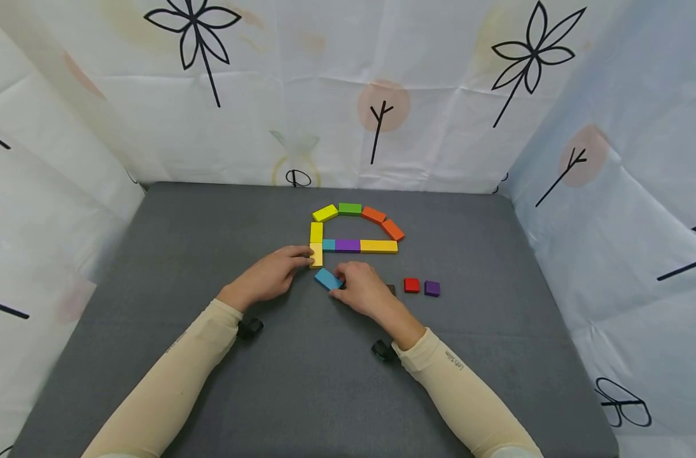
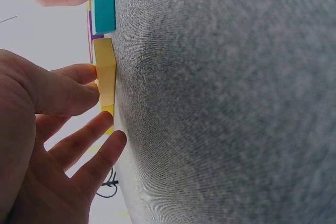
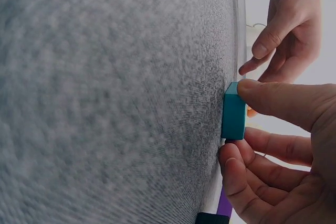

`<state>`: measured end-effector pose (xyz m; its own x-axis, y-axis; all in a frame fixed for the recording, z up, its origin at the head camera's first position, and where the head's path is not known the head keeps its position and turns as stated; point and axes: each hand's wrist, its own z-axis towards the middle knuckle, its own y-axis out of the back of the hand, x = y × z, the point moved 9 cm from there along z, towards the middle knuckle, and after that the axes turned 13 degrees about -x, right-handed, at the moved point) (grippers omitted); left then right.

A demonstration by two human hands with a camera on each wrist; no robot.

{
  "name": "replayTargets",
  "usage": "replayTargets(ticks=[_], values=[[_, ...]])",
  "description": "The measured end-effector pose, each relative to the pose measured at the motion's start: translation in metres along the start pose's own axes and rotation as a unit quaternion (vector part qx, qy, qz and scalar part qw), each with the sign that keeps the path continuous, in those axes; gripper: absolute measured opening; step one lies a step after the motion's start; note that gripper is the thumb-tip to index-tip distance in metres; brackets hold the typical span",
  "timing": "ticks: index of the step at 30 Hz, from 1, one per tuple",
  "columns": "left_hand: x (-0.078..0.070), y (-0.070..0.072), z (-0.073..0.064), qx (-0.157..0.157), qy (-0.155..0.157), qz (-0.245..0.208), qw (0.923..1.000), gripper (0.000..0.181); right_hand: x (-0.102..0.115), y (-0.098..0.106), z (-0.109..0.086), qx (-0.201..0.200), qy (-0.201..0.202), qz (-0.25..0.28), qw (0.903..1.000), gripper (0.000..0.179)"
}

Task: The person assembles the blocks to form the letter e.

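Note:
My right hand (image 1: 364, 289) pinches a blue block (image 1: 327, 278) between thumb and fingers; the block lies slantwise on the table. Up and to the left of it, a pale yellow block (image 1: 316, 261) stands in line below a brighter yellow block (image 1: 316, 231). The fingertips of my left hand (image 1: 272, 273) touch the pale block's left side, its other fingers spread in the left wrist view. Beside these blocks runs a row of a small teal block (image 1: 329, 245), a purple block (image 1: 347, 246) and a long yellow block (image 1: 379, 247).
Over the row curves an arc with a tilted yellow block (image 1: 325, 213), a green block (image 1: 350, 208) and two orange blocks (image 1: 373, 215). A dark block (image 1: 390, 289), partly hidden by my right hand, a red block (image 1: 411, 285) and a small purple block (image 1: 432, 289) lie to the right.

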<state>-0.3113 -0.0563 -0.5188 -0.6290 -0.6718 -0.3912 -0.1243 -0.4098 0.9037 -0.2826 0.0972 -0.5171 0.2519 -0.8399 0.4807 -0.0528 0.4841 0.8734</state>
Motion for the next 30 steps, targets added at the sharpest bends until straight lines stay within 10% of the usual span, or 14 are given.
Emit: replayTargets(ticks=[30], values=[[-0.0049,0.0033,0.0023,-0.012,-0.016,0.011,0.9997,0.038,0.0036,-0.0011,0.0027,-0.009,0.007,-0.001,0.9999,0.029]])
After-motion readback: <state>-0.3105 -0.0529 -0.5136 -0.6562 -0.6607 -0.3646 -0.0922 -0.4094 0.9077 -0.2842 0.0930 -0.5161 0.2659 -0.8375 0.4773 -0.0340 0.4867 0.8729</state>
